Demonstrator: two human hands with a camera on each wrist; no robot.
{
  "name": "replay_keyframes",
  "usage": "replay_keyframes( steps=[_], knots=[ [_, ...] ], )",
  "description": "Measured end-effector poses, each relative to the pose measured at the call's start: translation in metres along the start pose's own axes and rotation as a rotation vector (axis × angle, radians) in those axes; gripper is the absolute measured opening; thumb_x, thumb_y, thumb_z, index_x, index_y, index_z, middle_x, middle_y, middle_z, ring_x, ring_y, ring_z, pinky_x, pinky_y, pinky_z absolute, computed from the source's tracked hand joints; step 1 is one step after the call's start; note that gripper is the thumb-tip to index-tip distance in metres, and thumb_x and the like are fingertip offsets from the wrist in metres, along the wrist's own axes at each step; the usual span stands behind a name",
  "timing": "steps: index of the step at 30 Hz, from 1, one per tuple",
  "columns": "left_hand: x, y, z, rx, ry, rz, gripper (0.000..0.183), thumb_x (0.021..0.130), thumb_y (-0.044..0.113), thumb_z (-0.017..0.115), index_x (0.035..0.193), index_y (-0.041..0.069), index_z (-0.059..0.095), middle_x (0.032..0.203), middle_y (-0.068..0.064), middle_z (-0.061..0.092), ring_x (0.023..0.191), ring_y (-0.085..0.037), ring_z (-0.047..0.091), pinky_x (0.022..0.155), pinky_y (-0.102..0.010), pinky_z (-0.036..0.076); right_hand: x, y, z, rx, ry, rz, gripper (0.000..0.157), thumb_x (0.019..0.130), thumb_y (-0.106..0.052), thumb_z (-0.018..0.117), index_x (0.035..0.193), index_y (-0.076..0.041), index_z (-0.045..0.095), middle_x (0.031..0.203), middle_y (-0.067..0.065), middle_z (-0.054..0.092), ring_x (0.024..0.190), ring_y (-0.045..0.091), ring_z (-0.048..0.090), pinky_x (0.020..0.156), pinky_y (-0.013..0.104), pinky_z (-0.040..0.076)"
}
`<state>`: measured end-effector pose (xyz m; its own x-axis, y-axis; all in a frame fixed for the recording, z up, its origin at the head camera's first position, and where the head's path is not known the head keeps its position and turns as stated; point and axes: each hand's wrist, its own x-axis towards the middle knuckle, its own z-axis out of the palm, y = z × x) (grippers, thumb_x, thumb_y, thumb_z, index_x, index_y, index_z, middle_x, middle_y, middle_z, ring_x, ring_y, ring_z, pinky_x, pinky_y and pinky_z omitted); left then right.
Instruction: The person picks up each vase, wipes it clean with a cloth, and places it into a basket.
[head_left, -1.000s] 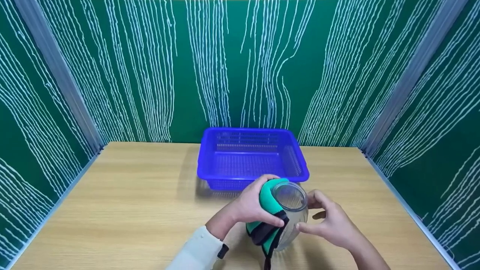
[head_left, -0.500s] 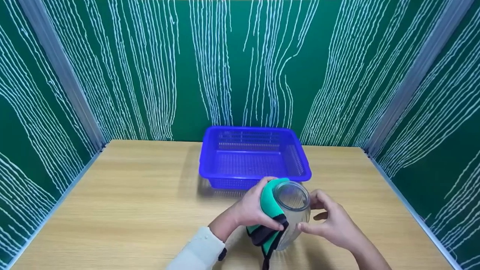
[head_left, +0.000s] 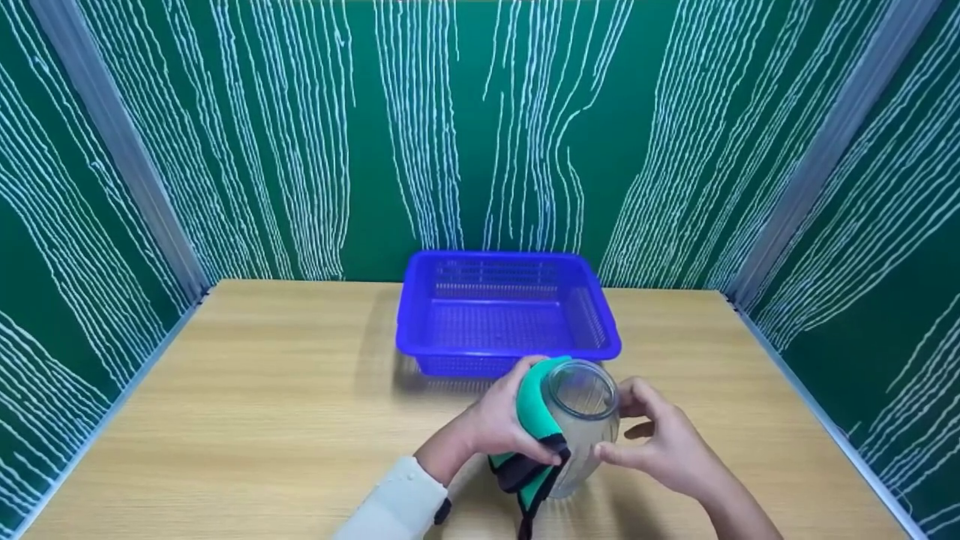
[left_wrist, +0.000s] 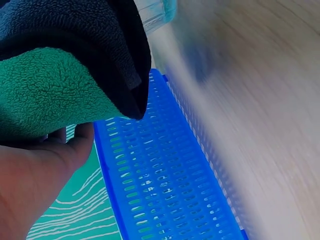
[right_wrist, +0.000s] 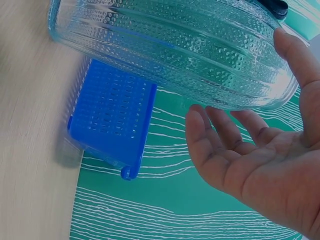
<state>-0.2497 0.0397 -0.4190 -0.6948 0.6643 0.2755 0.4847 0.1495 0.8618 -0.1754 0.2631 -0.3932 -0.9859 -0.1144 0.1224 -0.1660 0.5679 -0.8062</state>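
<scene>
A clear ribbed glass jar, mouth up, is between the two hands in front of the basket. My left hand grips a green towel with a dark side and black edging, laid against the jar's left side. In the left wrist view the towel covers most of the fingers. My right hand holds the jar from the right, thumb at the near side and fingers at the far side. The right wrist view shows the jar's dimpled surface between thumb and fingertips.
Behind the jar, a blue perforated plastic basket stands on the wooden table. Green walls with white wavy lines enclose the table's back and sides.
My left hand and the towel have shifted slightly left against the jar. The right hand keeps its hold in the same place.
</scene>
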Motion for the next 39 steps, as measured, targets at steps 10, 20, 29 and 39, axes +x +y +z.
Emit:
replay_keyframes(
  steps=[10,20,29,39],
  knots=[
    [-0.002,-0.02,0.005,0.046,0.004,-0.017,0.107,0.039,0.029,0.088,0.126,0.036,0.026,0.119,0.013,0.047,0.105,-0.005,0.046,0.092,-0.027,0.037,0.0,-0.001,-0.002,-0.008,-0.011,0.021,0.059,0.058,-0.034,0.079,0.106,-0.022,0.047,0.1,-0.005,0.058,0.095,0.017,0.053,0.075,0.034,0.044],
    [-0.008,-0.044,0.017,0.105,-0.01,-0.057,0.103,0.038,0.039,0.086,0.123,0.037,0.027,0.115,0.018,0.047,0.105,-0.003,0.046,0.093,-0.025,0.037,0.0,-0.001,-0.001,-0.012,-0.009,0.0,0.057,0.059,-0.033,0.079,0.105,-0.018,0.048,0.099,-0.002,0.059,0.094,0.018,0.053,0.074,0.034,0.045],
    [-0.012,-0.048,0.018,0.243,-0.029,-0.124,0.104,0.036,0.047,0.084,0.123,0.035,0.029,0.111,0.019,0.048,0.1,-0.001,0.047,0.09,-0.024,0.039,0.0,-0.001,-0.001,-0.009,-0.007,0.036,0.058,0.058,-0.034,0.079,0.105,-0.021,0.048,0.099,-0.005,0.059,0.094,0.017,0.053,0.075,0.033,0.044],
    [-0.014,-0.046,0.019,0.396,-0.036,-0.274,0.097,0.032,0.058,0.08,0.116,0.037,0.036,0.1,0.02,0.049,0.091,-0.002,0.049,0.081,-0.024,0.042,0.001,-0.001,-0.003,-0.007,-0.023,0.044,0.056,0.059,-0.034,0.078,0.104,-0.023,0.047,0.1,-0.004,0.059,0.095,0.018,0.054,0.075,0.033,0.045]
  ],
)
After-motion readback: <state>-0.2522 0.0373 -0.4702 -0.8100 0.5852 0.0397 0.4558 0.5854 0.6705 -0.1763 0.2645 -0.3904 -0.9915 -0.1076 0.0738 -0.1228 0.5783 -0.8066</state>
